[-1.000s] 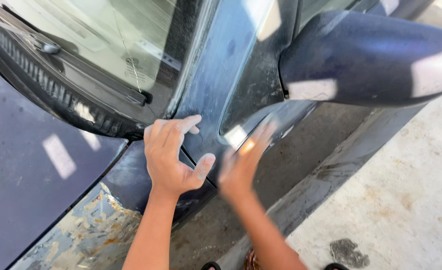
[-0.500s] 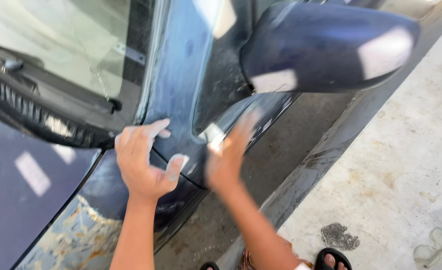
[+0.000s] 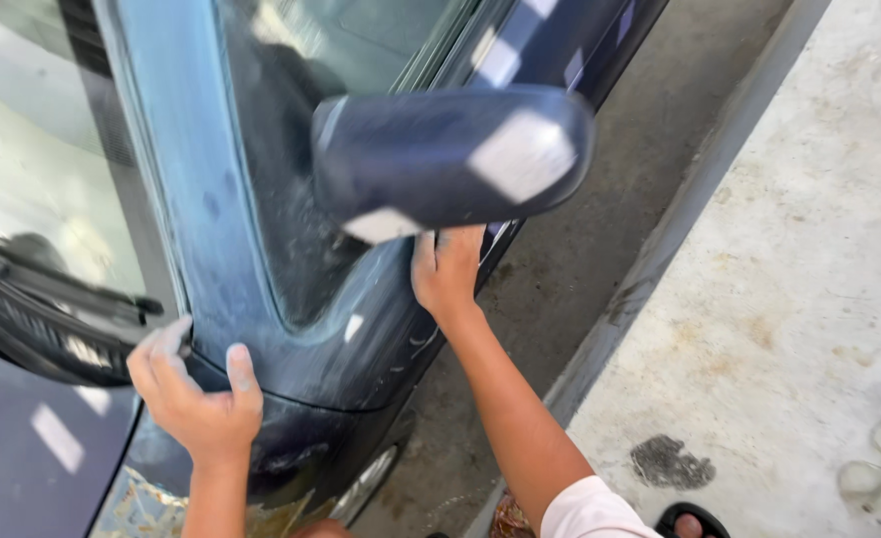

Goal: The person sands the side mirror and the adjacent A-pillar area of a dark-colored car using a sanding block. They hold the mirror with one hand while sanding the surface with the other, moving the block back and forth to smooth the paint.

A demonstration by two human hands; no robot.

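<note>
Leaning over the dark blue car, the person has both bare hands on its bodywork, and the head view is the only one to go by. The left hand [image 3: 196,399] rests with loosely curled fingers on the corner where the windscreen pillar [image 3: 186,179] meets the fender [image 3: 301,438], its grip slack and holding nothing, more a brace than a grasp. The right hand [image 3: 447,271] presses flat against the door panel [image 3: 381,339] just under the side mirror [image 3: 450,154], fingers spread upward behind the mirror housing; whether anything such as a small abrasive sheet lies under the palm I cannot tell, since the palm faces the panel. The paint on the pillar and on the panel below the window looks dull, pale and scuffed, as if rubbed down, while the mirror housing looks darker and glossier, though it is blurred. Lower down the fender shows a patch of flaking, rusty-looking surface [image 3: 151,503] that seems untouched. My judgement is that the rubbing is well along on the pillar and around the mirror base, with the lower fender and the mirror left to do. A wiper [image 3: 62,279] lies on the windscreen, and a concrete pavement [image 3: 809,279] runs beside the car.
</note>
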